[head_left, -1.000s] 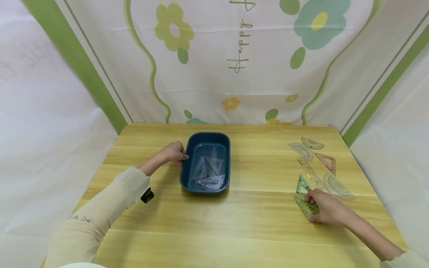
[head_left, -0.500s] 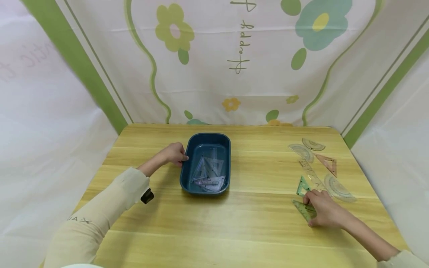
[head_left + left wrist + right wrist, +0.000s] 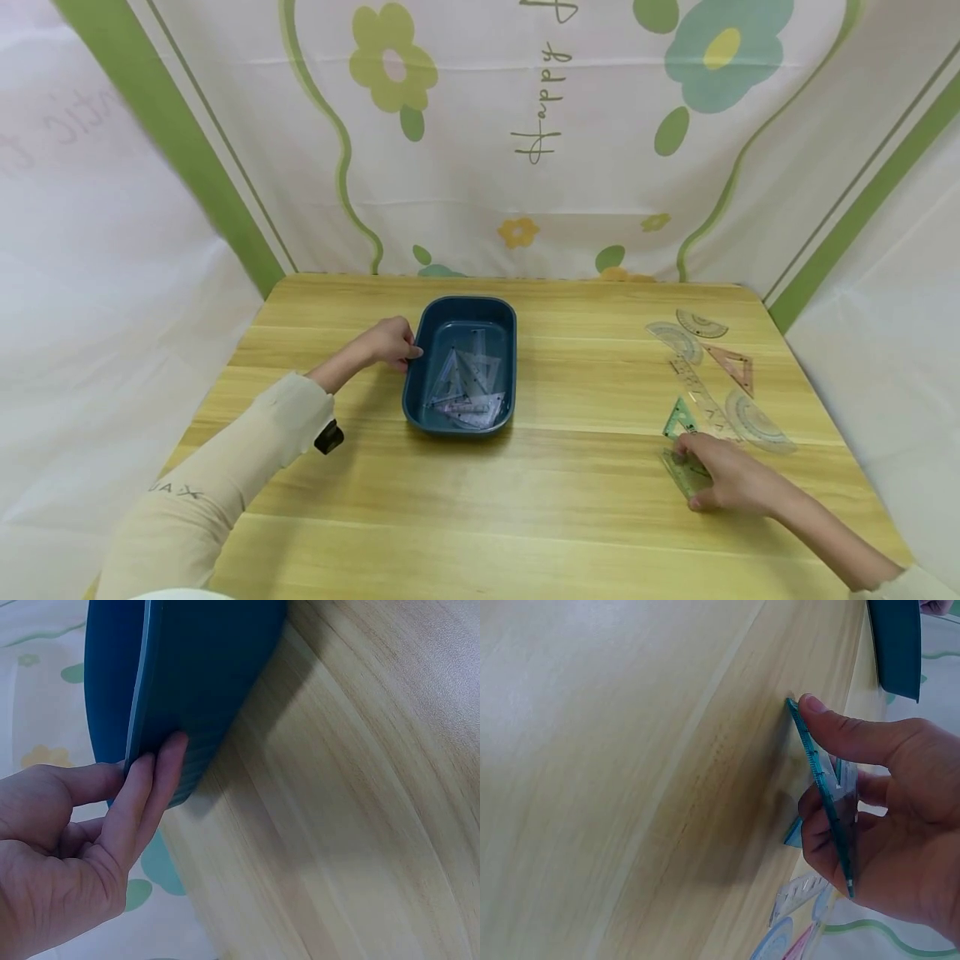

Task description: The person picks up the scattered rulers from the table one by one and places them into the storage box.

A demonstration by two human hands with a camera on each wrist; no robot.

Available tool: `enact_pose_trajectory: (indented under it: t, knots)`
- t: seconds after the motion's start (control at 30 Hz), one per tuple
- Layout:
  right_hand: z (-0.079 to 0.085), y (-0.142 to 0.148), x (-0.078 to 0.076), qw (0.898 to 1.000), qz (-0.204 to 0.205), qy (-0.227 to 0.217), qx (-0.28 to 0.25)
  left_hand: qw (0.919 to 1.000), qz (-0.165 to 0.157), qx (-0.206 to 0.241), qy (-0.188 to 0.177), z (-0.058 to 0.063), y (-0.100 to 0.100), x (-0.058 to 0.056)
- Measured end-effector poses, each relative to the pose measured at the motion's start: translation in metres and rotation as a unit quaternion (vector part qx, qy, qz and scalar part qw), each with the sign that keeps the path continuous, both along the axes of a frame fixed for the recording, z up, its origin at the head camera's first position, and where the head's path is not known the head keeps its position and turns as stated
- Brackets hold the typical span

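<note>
My left hand [image 3: 393, 342] pinches the left rim of a dark blue plastic bin [image 3: 459, 309], thumb over the edge and fingers along the outer wall [image 3: 214, 671]. Several clear set squares [image 3: 480, 408] lie inside it. On the right, my right hand [image 3: 731, 473] holds a translucent green set square [image 3: 684, 472] between thumb and curled fingers. In the right wrist view this set square [image 3: 821, 776] stands tilted on edge, close over the table. Just beyond the fingers lies a second green set square [image 3: 678, 415], partly hidden by the hand.
Beyond my right hand lie a clear ruler [image 3: 697, 387], an orange set square [image 3: 733, 365] and three protractors, one nearest the hand [image 3: 757, 423], another farther left [image 3: 675, 337], a third at the back [image 3: 701, 323]. The wooden table [image 3: 577, 500] meets a flowered cloth [image 3: 450, 183] behind.
My right hand has shifted slightly towards me with the green set square, which now stands farther from the second green one and looks more tilted. My left hand stays on the bin's rim.
</note>
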State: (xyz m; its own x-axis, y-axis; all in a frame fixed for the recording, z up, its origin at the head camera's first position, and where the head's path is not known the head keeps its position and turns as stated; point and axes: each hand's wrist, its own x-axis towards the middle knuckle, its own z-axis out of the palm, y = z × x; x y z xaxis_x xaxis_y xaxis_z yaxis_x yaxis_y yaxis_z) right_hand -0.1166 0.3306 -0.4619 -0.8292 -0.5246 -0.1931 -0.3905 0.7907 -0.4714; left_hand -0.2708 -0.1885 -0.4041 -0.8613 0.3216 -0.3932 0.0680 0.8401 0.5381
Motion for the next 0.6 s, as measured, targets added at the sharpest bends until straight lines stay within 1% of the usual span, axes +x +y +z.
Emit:
enact_pose_trajectory:
  t: [0.1, 0.2, 0.27, 0.37, 0.47, 0.6]
  knots:
    - [0.000, 0.001, -0.001, 0.999, 0.021, -0.006, -0.027, 1.0000, -0.001, 0.000, -0.001, 0.000, 0.000, 0.000]
    - [0.000, 0.000, -0.004, 0.996, 0.035, -0.034, -0.069, 1.0000, -0.001, 0.001, -0.001, -0.001, 0.000, 0.001]
    - [0.001, -0.001, -0.006, 0.993, 0.036, -0.065, -0.095, 1.0000, -0.002, 0.000, -0.001, -0.001, 0.000, 0.001]
    - [0.004, -0.003, -0.008, 0.988, 0.027, -0.100, -0.114, 1.0000, -0.004, -0.003, 0.002, 0.001, 0.001, 0.001]
    - [0.008, -0.005, -0.010, 0.982, 0.011, -0.132, -0.133, 0.9999, -0.007, -0.007, 0.006, 0.002, 0.002, 0.000]
    - [0.015, -0.006, -0.014, 0.972, -0.021, -0.175, -0.158, 0.9999, -0.006, -0.011, 0.006, 0.001, 0.001, 0.000]
